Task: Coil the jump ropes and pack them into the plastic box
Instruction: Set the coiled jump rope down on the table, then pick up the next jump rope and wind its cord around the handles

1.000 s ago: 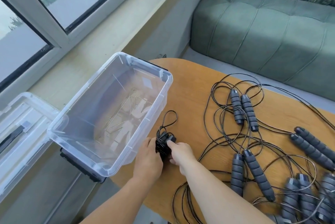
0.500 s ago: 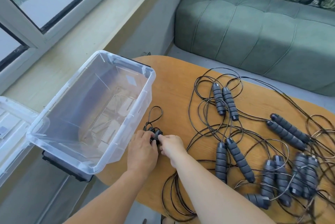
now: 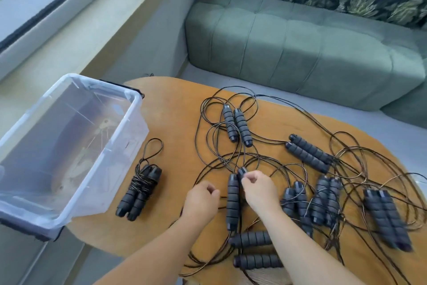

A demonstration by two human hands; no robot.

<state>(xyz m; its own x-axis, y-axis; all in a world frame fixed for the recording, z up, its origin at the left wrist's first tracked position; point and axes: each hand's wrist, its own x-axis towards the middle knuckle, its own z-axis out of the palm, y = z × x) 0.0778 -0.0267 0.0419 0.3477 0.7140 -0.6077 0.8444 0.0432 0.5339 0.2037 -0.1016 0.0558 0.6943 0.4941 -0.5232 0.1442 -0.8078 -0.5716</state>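
A coiled jump rope (image 3: 141, 189), its cord wound round both black foam handles, lies on the wooden table (image 3: 175, 109) right beside the clear plastic box (image 3: 132, 143). The box holds no ropes. Several loose jump ropes (image 3: 307, 155) sprawl tangled over the table's right half. My right hand (image 3: 261, 191) pinches the upper end of one handle (image 3: 241, 171) of a pair. The pair's other handle (image 3: 233, 201) lies between my hands. My left hand (image 3: 201, 199) hovers just left of it, fingers curled, holding nothing.
The box overhangs the table's left edge, beside a window ledge (image 3: 76, 37). A green sofa (image 3: 300, 53) runs behind the table. Two more handles (image 3: 254, 250) lie near the front edge under my right forearm, and cords hang over that edge.
Both hands let go of the coiled rope, which now lies beside the box. They moved right to a loose pair of handles, and the view swung right.
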